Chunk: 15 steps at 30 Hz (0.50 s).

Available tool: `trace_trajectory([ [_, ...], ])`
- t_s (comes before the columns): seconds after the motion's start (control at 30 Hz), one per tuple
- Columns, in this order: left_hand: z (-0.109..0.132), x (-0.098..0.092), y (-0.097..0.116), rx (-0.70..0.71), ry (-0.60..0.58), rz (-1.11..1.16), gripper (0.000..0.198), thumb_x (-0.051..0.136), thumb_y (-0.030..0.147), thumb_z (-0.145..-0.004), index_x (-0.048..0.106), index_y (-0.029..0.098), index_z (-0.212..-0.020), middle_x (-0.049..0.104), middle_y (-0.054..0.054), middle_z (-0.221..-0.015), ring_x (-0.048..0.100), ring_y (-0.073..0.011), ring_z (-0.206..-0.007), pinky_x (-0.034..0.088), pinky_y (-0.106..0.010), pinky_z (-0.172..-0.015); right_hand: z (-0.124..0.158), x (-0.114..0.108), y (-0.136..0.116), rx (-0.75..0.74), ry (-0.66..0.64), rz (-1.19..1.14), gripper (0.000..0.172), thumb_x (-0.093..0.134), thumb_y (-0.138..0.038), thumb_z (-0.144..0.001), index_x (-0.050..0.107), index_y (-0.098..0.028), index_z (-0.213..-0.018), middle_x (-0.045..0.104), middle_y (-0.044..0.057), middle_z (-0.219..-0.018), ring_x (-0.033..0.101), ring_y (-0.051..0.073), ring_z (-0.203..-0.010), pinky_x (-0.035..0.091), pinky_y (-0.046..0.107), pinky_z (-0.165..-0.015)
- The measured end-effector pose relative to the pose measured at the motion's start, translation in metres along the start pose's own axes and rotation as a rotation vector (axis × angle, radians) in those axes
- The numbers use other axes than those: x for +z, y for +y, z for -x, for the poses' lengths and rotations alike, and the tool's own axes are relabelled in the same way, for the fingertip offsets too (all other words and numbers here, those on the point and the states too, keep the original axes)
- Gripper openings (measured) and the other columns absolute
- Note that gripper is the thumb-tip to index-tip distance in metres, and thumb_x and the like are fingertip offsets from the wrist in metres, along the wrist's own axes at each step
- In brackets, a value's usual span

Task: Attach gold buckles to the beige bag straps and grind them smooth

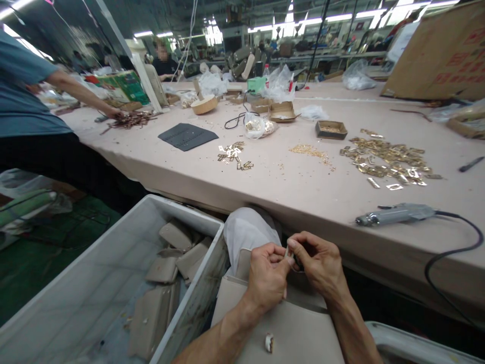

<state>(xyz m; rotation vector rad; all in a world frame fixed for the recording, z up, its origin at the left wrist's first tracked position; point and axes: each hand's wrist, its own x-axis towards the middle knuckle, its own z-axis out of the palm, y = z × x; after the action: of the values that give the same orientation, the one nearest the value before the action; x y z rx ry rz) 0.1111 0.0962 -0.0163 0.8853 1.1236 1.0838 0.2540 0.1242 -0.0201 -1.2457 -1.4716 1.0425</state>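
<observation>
A beige leather bag [303, 331] lies across my lap. My left hand [267, 275] and my right hand [322, 263] meet above its far edge, fingertips nearly touching. Both are closed in a pinch around a small pale piece [288, 249], mostly covered by the fingers, so its kind is unclear. A small metal fitting, partly white [269, 343], sits on the bag's near face, apart from both hands.
Left of me stands a white bin [182, 331] with several beige bags [155, 316]. On the table [288, 187] are an electric screwdriver [397, 215], gold metal plates [390, 156], tiny gold screws [310, 151] and a dark sheet [187, 136]. A co-worker [30, 96] reaches over the table at left.
</observation>
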Motion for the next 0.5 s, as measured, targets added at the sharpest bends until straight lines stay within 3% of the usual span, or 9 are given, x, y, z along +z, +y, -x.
trace_trajectory([
  [0.2, -0.0022, -0.0002, 0.0002, 0.021, -0.038, -0.018, 0.027, 0.067, 0.039, -0.091, 0.065, 0.012, -0.085, 0.068, -0.003, -0.056, 0.045, -0.008, -0.025, 0.027, -0.016, -0.024, 0.0009, 0.0001, 0.0063, 0.023, 0.05, 0.001, 0.034, 0.072, -0.051, -0.093, 0.072, -0.018, -0.086, 0.065, 0.003, -0.072, 0.057, 0.015, -0.055, 0.047, 0.025, -0.05],
  [0.37, -0.0036, -0.0001, -0.0009, 0.016, -0.017, 0.009, 0.029, 0.072, 0.039, -0.087, 0.066, 0.011, -0.082, 0.076, -0.01, -0.072, 0.048, -0.0066, -0.027, 0.028, -0.015, -0.024, -0.0011, -0.0001, 0.0051, 0.058, 0.018, -0.027, 0.034, 0.073, -0.052, -0.092, 0.072, -0.018, -0.087, 0.066, 0.003, -0.072, 0.058, 0.015, -0.057, 0.047, 0.024, -0.05],
  [0.5, -0.0035, 0.0001, -0.0024, 0.01, -0.017, 0.02, 0.029, 0.074, 0.038, -0.086, 0.065, 0.011, -0.081, 0.076, -0.01, -0.072, 0.047, -0.0067, -0.027, 0.028, -0.015, -0.024, -0.0024, 0.0, 0.0062, 0.085, -0.043, -0.117, 0.036, 0.075, -0.053, -0.09, 0.072, -0.017, -0.089, 0.067, 0.004, -0.07, 0.057, 0.016, -0.056, 0.048, 0.025, -0.05],
])
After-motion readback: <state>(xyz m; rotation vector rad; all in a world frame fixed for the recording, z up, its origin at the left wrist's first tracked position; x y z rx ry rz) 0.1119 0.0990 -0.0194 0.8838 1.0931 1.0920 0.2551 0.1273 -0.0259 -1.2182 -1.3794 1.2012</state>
